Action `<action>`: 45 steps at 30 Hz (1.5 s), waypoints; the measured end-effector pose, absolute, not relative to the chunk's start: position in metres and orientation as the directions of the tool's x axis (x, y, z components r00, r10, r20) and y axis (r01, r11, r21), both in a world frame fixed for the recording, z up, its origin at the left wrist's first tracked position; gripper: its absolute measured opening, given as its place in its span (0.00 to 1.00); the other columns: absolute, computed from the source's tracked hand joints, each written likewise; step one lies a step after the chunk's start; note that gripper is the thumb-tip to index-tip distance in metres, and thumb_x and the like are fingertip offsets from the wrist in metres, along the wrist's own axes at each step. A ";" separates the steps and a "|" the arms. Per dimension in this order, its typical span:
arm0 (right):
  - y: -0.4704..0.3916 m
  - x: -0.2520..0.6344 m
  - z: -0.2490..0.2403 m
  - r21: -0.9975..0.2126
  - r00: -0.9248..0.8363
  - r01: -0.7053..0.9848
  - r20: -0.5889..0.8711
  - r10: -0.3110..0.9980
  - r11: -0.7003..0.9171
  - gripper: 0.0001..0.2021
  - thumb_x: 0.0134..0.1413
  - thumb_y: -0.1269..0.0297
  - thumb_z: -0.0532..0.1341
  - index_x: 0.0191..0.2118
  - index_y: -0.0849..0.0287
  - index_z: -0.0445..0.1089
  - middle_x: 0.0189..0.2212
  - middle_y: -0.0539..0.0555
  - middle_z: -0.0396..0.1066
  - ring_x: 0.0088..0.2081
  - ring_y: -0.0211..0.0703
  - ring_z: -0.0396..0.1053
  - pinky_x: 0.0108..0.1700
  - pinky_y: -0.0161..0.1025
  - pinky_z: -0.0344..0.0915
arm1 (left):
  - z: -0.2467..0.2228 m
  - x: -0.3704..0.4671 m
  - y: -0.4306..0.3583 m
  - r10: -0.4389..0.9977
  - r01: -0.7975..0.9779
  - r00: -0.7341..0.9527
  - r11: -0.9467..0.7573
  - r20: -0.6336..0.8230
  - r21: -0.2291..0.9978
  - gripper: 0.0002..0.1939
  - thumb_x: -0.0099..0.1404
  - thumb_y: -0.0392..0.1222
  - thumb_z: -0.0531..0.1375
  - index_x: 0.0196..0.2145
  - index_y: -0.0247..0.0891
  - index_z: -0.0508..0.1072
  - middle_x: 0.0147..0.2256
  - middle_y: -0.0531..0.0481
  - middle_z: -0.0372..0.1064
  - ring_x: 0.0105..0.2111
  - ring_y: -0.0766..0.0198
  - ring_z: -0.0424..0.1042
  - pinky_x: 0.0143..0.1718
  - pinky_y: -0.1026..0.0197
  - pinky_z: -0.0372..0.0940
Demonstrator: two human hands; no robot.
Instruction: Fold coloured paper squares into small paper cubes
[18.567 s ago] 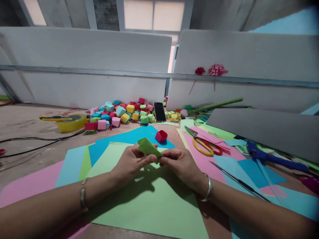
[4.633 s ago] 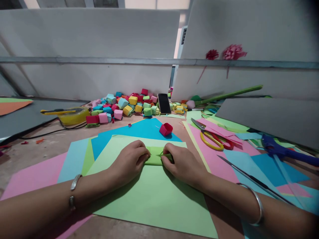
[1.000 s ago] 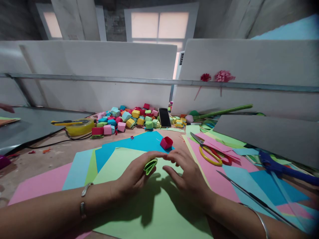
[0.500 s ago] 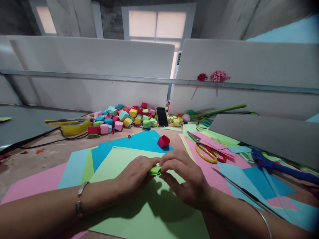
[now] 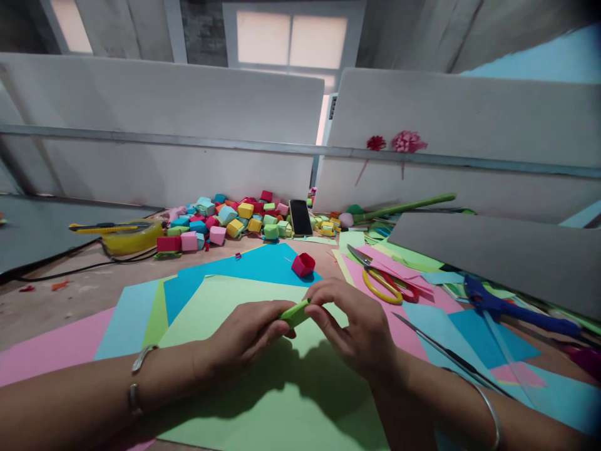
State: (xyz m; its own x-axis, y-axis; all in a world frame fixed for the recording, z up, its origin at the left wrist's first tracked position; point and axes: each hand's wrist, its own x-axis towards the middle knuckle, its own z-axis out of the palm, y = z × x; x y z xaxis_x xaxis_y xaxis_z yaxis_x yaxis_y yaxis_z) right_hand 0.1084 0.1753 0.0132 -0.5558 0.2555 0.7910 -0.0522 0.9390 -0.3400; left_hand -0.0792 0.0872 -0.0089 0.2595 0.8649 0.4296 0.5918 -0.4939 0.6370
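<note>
A small folded piece of bright green paper (image 5: 295, 313) is held between my two hands, above a large light green sheet (image 5: 235, 407). My left hand (image 5: 248, 329) pinches its left end between thumb and fingers. At its upper right end, the thumb and index finger of my right hand (image 5: 359, 326) close on the paper. It tilts up toward the right. Just beyond my hands, a small open red paper box (image 5: 303, 265) sits on a blue sheet (image 5: 235, 263).
Behind lie a heap of coloured paper cubes (image 5: 228, 216) and a phone (image 5: 301, 218). Yellow tape (image 5: 134, 237) is at left. To the right are scissors (image 5: 382, 282), long tweezers-like metal tool (image 5: 451, 354), a blue glue gun (image 5: 521, 310) and pink sheets (image 5: 404, 326).
The green paper has turned, its right end now higher, and more of it shows. My left hand has lowered slightly and its fingers have shifted. The whole view has moved a little.
</note>
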 end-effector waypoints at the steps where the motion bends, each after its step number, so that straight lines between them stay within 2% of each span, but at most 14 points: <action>1: 0.176 0.108 0.013 -0.368 -0.545 -0.049 0.789 0.284 0.929 0.05 0.56 0.74 0.59 0.32 0.57 0.65 0.30 0.52 0.71 0.34 0.41 0.69 0.38 0.38 0.67 | -0.007 -0.079 0.087 0.874 0.574 0.243 -0.479 0.420 0.664 0.15 0.71 0.43 0.47 0.47 0.37 0.69 0.34 0.47 0.76 0.34 0.61 0.75 0.37 0.63 0.65; 7: 0.178 0.107 0.006 -0.504 -0.498 -0.016 0.753 0.430 0.863 0.08 0.57 0.73 0.57 0.28 0.57 0.62 0.30 0.51 0.68 0.33 0.38 0.69 0.36 0.36 0.65 | -0.006 -0.079 0.088 0.916 0.566 0.194 -0.396 0.350 0.723 0.16 0.72 0.46 0.46 0.42 0.37 0.71 0.33 0.46 0.77 0.33 0.61 0.75 0.35 0.63 0.65; 12: 0.179 0.104 -0.002 -0.596 -0.515 -0.004 0.690 0.509 0.803 0.09 0.58 0.71 0.55 0.27 0.57 0.59 0.28 0.50 0.65 0.30 0.37 0.65 0.33 0.37 0.63 | -0.007 -0.078 0.088 0.936 0.635 0.160 -0.340 0.312 0.693 0.14 0.72 0.44 0.45 0.41 0.38 0.68 0.32 0.49 0.75 0.30 0.63 0.72 0.32 0.64 0.62; 15: 0.180 0.103 -0.006 -0.608 -0.511 0.005 0.681 0.525 0.794 0.10 0.57 0.72 0.55 0.26 0.57 0.58 0.27 0.49 0.64 0.29 0.37 0.64 0.33 0.37 0.61 | -0.008 -0.077 0.089 0.933 0.692 0.110 -0.319 0.342 0.648 0.12 0.71 0.44 0.46 0.35 0.39 0.67 0.27 0.52 0.71 0.25 0.65 0.67 0.28 0.64 0.59; 18: 0.182 0.101 -0.009 -0.613 -0.497 0.012 0.682 0.537 0.790 0.10 0.55 0.72 0.57 0.25 0.57 0.58 0.26 0.48 0.63 0.29 0.37 0.63 0.32 0.36 0.61 | -0.010 -0.078 0.091 0.898 0.737 0.089 -0.350 0.431 0.579 0.12 0.69 0.41 0.48 0.31 0.38 0.67 0.27 0.51 0.68 0.27 0.64 0.65 0.30 0.62 0.59; 21: 0.184 0.100 -0.011 -0.659 -0.503 0.001 0.650 0.570 0.752 0.05 0.53 0.73 0.58 0.35 0.57 0.63 0.25 0.46 0.63 0.27 0.36 0.63 0.31 0.35 0.62 | -0.011 -0.080 0.093 0.860 0.765 0.073 -0.373 0.505 0.525 0.12 0.68 0.40 0.50 0.30 0.37 0.69 0.29 0.49 0.66 0.32 0.62 0.65 0.34 0.60 0.60; 23: 0.186 0.101 -0.009 -0.651 -0.533 0.000 0.642 0.551 0.759 0.13 0.52 0.74 0.58 0.45 0.58 0.65 0.25 0.46 0.64 0.26 0.36 0.63 0.31 0.35 0.63 | -0.011 -0.081 0.093 0.867 0.765 0.056 -0.356 0.496 0.536 0.12 0.68 0.39 0.50 0.30 0.36 0.70 0.29 0.50 0.64 0.31 0.62 0.64 0.33 0.60 0.59; 24: 0.187 0.101 -0.008 -0.627 -0.559 0.011 0.642 0.525 0.779 0.14 0.52 0.74 0.58 0.46 0.58 0.66 0.25 0.46 0.65 0.27 0.36 0.64 0.31 0.35 0.63 | -0.011 -0.081 0.093 0.874 0.763 0.046 -0.343 0.484 0.548 0.12 0.68 0.39 0.51 0.30 0.36 0.70 0.29 0.50 0.64 0.31 0.62 0.64 0.33 0.61 0.59; 27: 0.188 0.102 -0.002 -0.546 -0.648 0.080 0.607 0.460 0.834 0.08 0.54 0.75 0.56 0.36 0.60 0.72 0.27 0.50 0.69 0.28 0.36 0.65 0.32 0.35 0.62 | -0.011 -0.080 0.092 0.891 0.756 0.027 -0.315 0.453 0.574 0.10 0.68 0.38 0.52 0.32 0.36 0.71 0.30 0.50 0.65 0.32 0.63 0.65 0.34 0.60 0.59; 29: 0.189 0.102 0.001 -0.525 -0.696 0.106 0.568 0.440 0.844 0.06 0.54 0.74 0.57 0.30 0.61 0.71 0.27 0.52 0.70 0.30 0.37 0.65 0.33 0.35 0.61 | -0.011 -0.080 0.092 0.892 0.755 0.037 -0.320 0.450 0.573 0.09 0.68 0.37 0.52 0.33 0.36 0.71 0.30 0.50 0.65 0.32 0.63 0.65 0.35 0.61 0.59; 33: 0.190 0.101 -0.002 -0.439 -0.764 0.068 0.555 0.330 0.896 0.05 0.56 0.68 0.60 0.32 0.62 0.72 0.28 0.53 0.70 0.32 0.39 0.66 0.35 0.36 0.61 | -0.014 -0.080 0.092 0.875 0.754 0.113 -0.383 0.470 0.533 0.10 0.68 0.36 0.52 0.33 0.35 0.73 0.29 0.50 0.64 0.31 0.64 0.65 0.32 0.62 0.59; 36: 0.188 0.101 -0.004 -0.379 -0.772 0.040 0.576 0.269 0.925 0.07 0.58 0.69 0.58 0.32 0.63 0.73 0.28 0.54 0.69 0.32 0.39 0.65 0.34 0.35 0.60 | -0.014 -0.080 0.091 0.868 0.766 0.137 -0.399 0.477 0.504 0.11 0.67 0.36 0.52 0.32 0.35 0.73 0.29 0.50 0.65 0.31 0.64 0.65 0.32 0.63 0.59; 40: 0.187 0.099 -0.002 -0.434 -0.781 0.086 0.529 0.332 0.897 0.08 0.55 0.73 0.60 0.26 0.64 0.71 0.23 0.51 0.65 0.28 0.37 0.63 0.31 0.34 0.57 | -0.011 -0.079 0.092 0.901 0.770 0.124 -0.351 0.416 0.532 0.10 0.66 0.36 0.53 0.30 0.35 0.72 0.28 0.51 0.65 0.30 0.65 0.65 0.31 0.63 0.59; 45: 0.198 0.100 0.000 -0.577 -0.874 0.179 0.277 0.398 0.797 0.05 0.53 0.75 0.62 0.29 0.63 0.75 0.25 0.51 0.70 0.30 0.37 0.66 0.33 0.34 0.60 | -0.011 -0.082 0.096 0.945 0.757 0.120 -0.285 0.304 0.588 0.08 0.64 0.35 0.56 0.30 0.35 0.74 0.27 0.51 0.65 0.29 0.65 0.65 0.31 0.64 0.59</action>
State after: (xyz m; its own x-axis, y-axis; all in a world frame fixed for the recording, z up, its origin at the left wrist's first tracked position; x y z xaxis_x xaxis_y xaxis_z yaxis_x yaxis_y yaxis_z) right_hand 0.1000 0.1978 0.0004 -0.8744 0.3981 0.2774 0.1795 0.7965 -0.5774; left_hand -0.0821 0.0963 -0.0113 0.1201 0.9451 0.3038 0.7571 -0.2852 0.5878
